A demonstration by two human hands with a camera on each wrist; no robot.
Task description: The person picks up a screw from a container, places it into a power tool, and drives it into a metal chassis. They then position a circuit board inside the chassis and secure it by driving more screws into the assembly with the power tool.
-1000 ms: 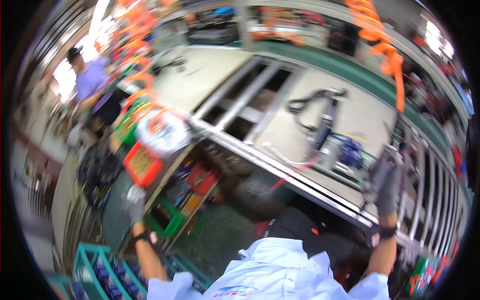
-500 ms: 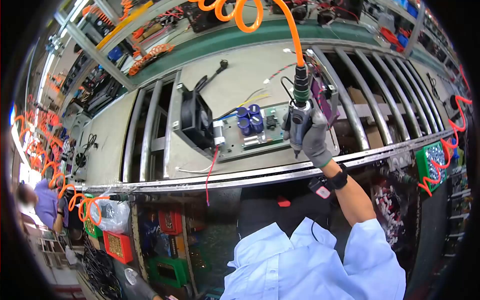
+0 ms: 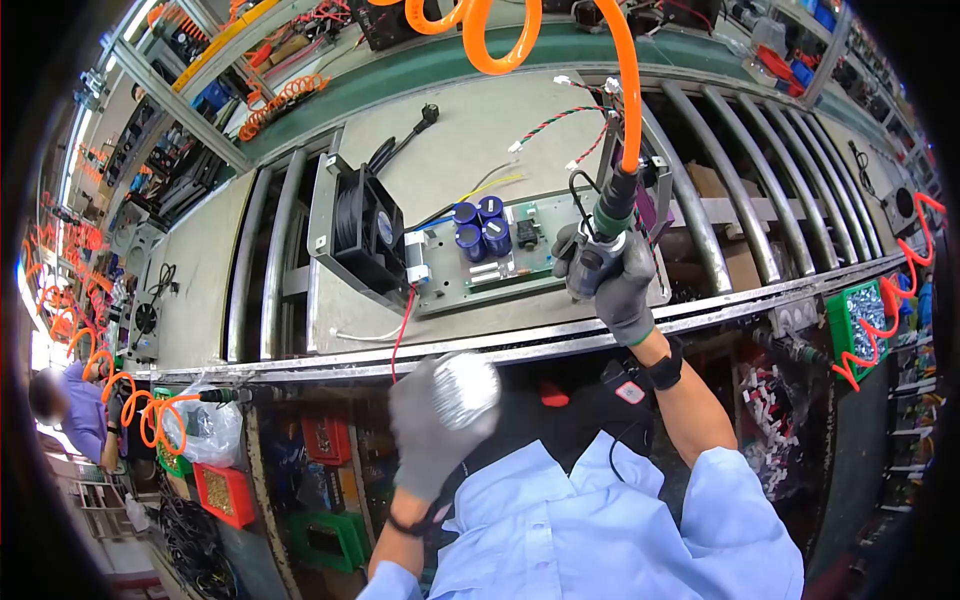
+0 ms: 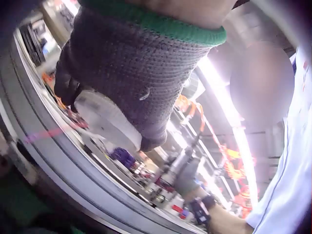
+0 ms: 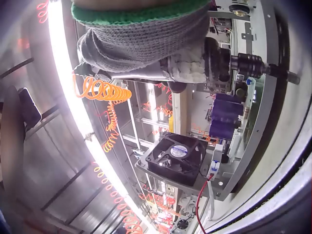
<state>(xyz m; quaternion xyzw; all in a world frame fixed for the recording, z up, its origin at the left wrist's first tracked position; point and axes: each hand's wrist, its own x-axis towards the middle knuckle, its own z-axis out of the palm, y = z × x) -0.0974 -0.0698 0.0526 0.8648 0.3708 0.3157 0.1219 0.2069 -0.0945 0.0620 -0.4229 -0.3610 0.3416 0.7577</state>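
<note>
Gripping a power screwdriver (image 3: 594,266) with curled fingers, the right hand (image 3: 626,297) is just right of the circuit board (image 3: 517,262) on the bench (image 3: 490,115). The left hand (image 3: 424,432), clamped on a shiny disc (image 3: 468,390), is near the bench's near edge. A black fan (image 3: 368,228) stands left of the board.

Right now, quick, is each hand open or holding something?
Left hand: holding a round, shiny thing.
Right hand: holding a power tool.
</note>
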